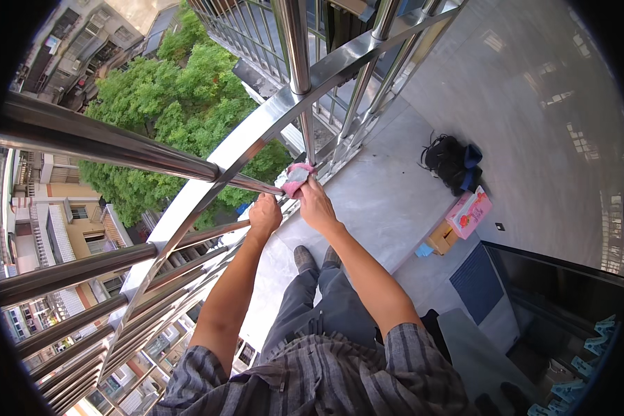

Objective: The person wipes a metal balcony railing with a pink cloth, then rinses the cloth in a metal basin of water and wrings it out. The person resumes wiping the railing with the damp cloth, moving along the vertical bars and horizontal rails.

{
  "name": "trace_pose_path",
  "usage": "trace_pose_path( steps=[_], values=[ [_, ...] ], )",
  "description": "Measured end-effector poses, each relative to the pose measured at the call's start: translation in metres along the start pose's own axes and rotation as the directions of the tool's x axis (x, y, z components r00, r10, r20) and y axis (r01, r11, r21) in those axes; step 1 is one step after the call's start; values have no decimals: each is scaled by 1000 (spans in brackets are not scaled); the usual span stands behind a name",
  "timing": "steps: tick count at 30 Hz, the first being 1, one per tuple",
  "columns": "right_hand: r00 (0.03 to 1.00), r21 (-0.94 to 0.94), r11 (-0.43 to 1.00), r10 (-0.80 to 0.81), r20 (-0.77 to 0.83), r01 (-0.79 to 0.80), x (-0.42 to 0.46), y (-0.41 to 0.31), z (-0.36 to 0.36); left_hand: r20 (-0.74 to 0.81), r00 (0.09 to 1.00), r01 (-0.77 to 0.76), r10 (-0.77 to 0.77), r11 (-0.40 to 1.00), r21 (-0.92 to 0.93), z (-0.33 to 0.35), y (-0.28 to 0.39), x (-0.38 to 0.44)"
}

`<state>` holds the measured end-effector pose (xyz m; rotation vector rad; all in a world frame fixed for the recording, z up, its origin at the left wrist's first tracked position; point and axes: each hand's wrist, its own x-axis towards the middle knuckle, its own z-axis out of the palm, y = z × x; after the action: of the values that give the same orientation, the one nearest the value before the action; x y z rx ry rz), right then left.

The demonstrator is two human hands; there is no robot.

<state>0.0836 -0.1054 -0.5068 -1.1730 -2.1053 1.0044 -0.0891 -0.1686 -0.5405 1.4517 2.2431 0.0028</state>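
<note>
A pink and grey cloth (297, 180) is bunched against the lower end of an upright bar of a stainless steel window grille (262, 125). My right hand (317, 204) grips this cloth from the near side, fingers bent over its edge. Just left of it, my left hand (265, 213) is closed around a round steel bar of the grille, close to the cloth but apart from my right hand. The fingertips of my left hand are hidden behind the bar. Both arms reach forward, and my feet stand on a pale grey tiled ledge.
Outside the bars are green treetops (187, 104) and buildings far below. On the ledge's right lie a black bag (447, 164), a pink box (469, 212) and a brown cardboard box (441, 238). Light blue clothes pegs (585, 366) show at lower right.
</note>
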Motion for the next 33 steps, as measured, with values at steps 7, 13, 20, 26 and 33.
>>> trace_pose_path(
  steps=[7, 13, 20, 26, 33],
  values=[
    [950, 611, 781, 274, -148, -130, -1, 18, -35, -259, 957, -162, 132, 982, -98, -10, 12, 9],
    [962, 483, 836, -181, -206, 261, 59, -2, -53, -274, 958, -119, 88, 988, -96, -14, 24, 6],
    [831, 441, 705, -446, -333, 555, 109, -12, -62, -424, 900, -115, 99, 993, -13, -3, 27, 0],
    [784, 356, 703, -497, -372, 615, 104, 28, -27, -534, 838, -113, 109, 993, 25, 3, 29, -4],
    [614, 84, 653, -650, -447, 752, 105, 86, 9, -702, 686, -152, 190, 981, 117, 17, 30, -2]
  ],
)
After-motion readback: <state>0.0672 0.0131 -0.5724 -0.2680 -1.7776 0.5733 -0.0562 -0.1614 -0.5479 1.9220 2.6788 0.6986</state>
